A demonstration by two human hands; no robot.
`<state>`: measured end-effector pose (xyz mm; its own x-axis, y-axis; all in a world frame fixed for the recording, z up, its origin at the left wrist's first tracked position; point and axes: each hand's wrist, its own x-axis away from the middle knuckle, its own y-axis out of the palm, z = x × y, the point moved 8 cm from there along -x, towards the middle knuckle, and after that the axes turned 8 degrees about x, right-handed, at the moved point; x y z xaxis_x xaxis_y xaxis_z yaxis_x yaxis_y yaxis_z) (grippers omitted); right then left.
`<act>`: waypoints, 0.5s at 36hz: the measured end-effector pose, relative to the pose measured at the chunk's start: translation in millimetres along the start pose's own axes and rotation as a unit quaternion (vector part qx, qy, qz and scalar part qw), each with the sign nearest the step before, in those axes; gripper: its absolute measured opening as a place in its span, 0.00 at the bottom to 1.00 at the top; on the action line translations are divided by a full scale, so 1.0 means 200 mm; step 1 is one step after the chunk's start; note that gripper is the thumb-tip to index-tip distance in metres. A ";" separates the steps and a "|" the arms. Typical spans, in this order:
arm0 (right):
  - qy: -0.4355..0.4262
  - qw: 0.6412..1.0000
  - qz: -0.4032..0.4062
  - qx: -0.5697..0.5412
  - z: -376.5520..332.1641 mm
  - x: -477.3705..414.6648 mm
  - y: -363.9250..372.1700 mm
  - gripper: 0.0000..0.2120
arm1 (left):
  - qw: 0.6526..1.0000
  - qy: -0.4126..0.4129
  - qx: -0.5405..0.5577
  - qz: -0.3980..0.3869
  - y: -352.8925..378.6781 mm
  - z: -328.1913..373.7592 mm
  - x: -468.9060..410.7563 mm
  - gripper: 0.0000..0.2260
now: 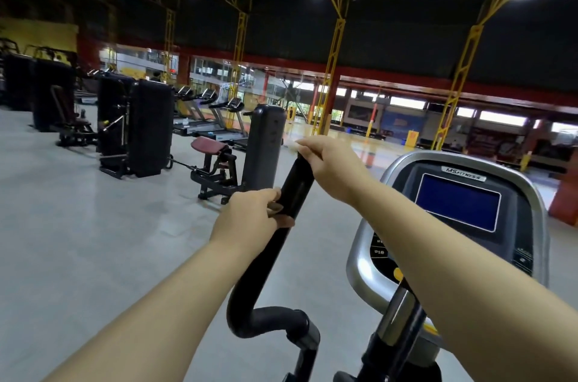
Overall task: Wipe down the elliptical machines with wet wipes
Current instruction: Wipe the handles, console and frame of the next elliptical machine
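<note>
My left hand (250,213) grips the black handle (295,184) midway, just left of the console (456,203). My right hand (328,159) curls over its tip. I can't make out the wipe, so I'd steady with the left and drag the right down firmly.

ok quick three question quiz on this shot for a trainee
1. True or false: the left hand and the right hand both grip the handle.
2. Which hand is higher on the handle? A left, B right, C they are level.
3. Fill in: the screen beside the handle shows plain ___ (a colour).

Key: 1 true; 2 B; 3 blue.
</note>
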<state>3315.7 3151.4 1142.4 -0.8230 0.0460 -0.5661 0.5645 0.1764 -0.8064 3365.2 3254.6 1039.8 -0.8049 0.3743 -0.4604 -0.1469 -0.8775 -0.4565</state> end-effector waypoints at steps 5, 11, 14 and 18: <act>-0.077 0.989 0.124 0.031 0.04 0.13 -0.06 0.15 | 1.000 0.005 0.005 -0.003 0.00 0.01 0.01 0.18; -0.066 0.989 0.120 0.050 0.08 0.18 -0.09 0.14 | 1.000 0.014 0.001 0.004 0.00 0.01 0.02 0.06; -0.050 0.984 0.160 0.064 0.08 0.17 -0.12 0.18 | 1.000 0.017 0.004 0.007 0.00 0.02 0.03 0.15; -0.037 0.977 0.210 0.021 0.07 0.18 -0.15 0.15 | 1.000 0.020 -0.012 -0.008 0.00 0.03 0.04 0.19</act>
<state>3270.0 3134.0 1142.6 -0.5124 0.0344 -0.8581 0.8548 0.1158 -0.5058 3355.7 3254.6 1040.7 -0.7793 0.3998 -0.4825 -0.1453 -0.8644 -0.4814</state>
